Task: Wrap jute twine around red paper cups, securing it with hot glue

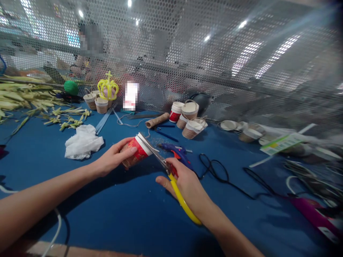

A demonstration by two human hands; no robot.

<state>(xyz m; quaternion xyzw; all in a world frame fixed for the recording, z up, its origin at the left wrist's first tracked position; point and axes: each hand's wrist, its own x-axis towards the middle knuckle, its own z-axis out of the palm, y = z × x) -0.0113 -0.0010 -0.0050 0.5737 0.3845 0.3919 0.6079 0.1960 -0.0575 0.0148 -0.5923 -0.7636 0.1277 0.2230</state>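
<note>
Across the middle and lower frame spreads a blue tabletop (144, 217), its plain surface shadowed beneath the arms. At the centre, the left hand (122, 153) grips a red paper cup (139, 150), tilted above the surface; the right hand (186, 178) grasps yellow-handled scissors (184, 203), their blades at the cup's white rim. Just beside them lies a blue glue gun (178, 151). A perforated metal screen (166, 43) fills the upper frame, bright lamps showing through it. Along its foot stand twine-wrapped cups (191, 127) right of centre and a yellow crown-shaped piece (108, 89) at upper left. Pale husks (24, 94) heap at the left edge; a crumpled white sheet (83, 142) lies left of centre. The right edge is blurred.
</note>
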